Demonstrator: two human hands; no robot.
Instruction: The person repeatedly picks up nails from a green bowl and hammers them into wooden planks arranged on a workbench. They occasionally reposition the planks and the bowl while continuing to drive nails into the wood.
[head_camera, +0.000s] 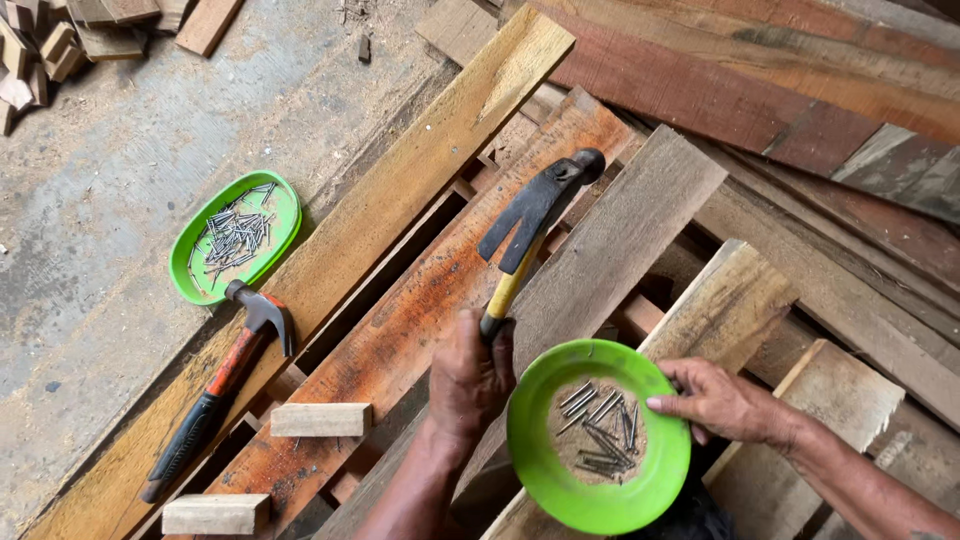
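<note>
Over a stack of rough wooden planks (600, 250), we see the left hand (472, 380) closed around the yellow handle of a claw hammer (535, 215), its dark head raised above the boards and pointing away from us. Just beside it, the right hand (722, 402) pinches the rim of a round green plate (545, 455), thumb on the edge, with loose nails (603, 430) lying in the plate's middle. Well apart to the left, we find a second hammer (225, 385) with a red and black handle resting on a long plank, touching an oval green tray (283, 240) of nails. Two small wood blocks (320, 420) lie near it, and offcuts sit on the dusty concrete floor (110, 180).
</note>
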